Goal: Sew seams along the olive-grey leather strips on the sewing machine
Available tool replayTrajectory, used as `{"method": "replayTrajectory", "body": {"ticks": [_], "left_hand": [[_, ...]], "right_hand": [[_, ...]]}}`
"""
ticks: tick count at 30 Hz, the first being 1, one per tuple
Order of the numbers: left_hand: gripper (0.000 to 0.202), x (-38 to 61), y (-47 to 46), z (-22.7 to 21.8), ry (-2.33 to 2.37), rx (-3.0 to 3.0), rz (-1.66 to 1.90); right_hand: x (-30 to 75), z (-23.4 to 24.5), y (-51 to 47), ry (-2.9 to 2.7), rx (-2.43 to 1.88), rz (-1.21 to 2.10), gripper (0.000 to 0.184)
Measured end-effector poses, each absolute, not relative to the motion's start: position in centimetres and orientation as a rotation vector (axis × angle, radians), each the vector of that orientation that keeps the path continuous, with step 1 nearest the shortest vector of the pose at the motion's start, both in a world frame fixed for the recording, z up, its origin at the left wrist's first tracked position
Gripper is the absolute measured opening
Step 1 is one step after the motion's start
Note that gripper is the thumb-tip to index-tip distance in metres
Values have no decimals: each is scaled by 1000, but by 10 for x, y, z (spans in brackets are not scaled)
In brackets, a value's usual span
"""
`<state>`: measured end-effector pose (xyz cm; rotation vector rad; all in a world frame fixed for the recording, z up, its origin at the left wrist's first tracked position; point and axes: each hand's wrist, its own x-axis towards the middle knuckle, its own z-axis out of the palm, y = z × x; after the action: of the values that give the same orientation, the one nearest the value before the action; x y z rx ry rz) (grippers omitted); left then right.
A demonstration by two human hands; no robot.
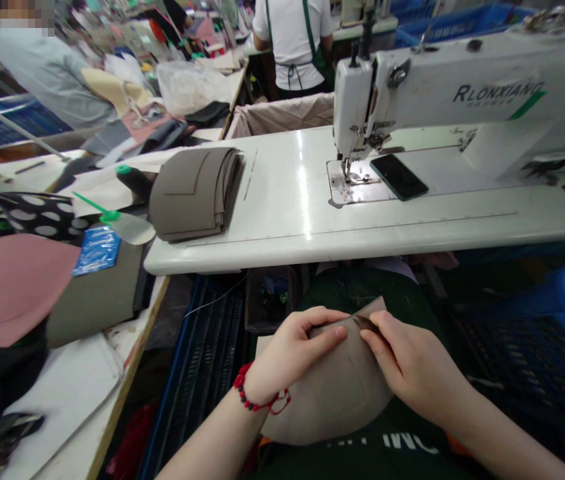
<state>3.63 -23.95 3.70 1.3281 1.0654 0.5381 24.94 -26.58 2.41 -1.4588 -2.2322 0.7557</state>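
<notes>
A curved grey-brown fabric piece (335,393) lies over my lap on a dark green apron (402,430). My left hand (307,343) pinches its upper edge, thumb on top and fingers behind; a red beaded bracelet circles that wrist. Close by on the right, my right hand (402,353) is closed with thumb and forefinger on a small dark, pointed thing (365,324) at the same edge. Its kind is unclear, being mostly hidden by the fingers. A corner of the fabric sticks up beyond the fingertips.
Ahead stands a white sewing machine (422,87) on its table (282,220), with a black phone (399,177) beside the needle. A stack of grey-brown pieces (192,193) sits left, near an oil bottle (129,227). Blue crates (197,373) flank my lap. Two people work beyond.
</notes>
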Motion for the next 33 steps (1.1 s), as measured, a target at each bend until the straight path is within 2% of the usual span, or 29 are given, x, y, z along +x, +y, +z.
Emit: {"method": "replayTrajectory", "body": {"ticks": [20, 29, 33], "left_hand": [[30, 41, -237, 32, 990, 1137, 498], [18, 38, -232, 43, 1058, 1468, 440], [20, 38, -229, 46, 1098, 1483, 425]], "right_hand": [[249, 12, -268, -2173, -1387, 635, 11], [250, 21, -262, -2270, -1356, 612, 20], [252, 23, -260, -2223, -1398, 679, 19]]}}
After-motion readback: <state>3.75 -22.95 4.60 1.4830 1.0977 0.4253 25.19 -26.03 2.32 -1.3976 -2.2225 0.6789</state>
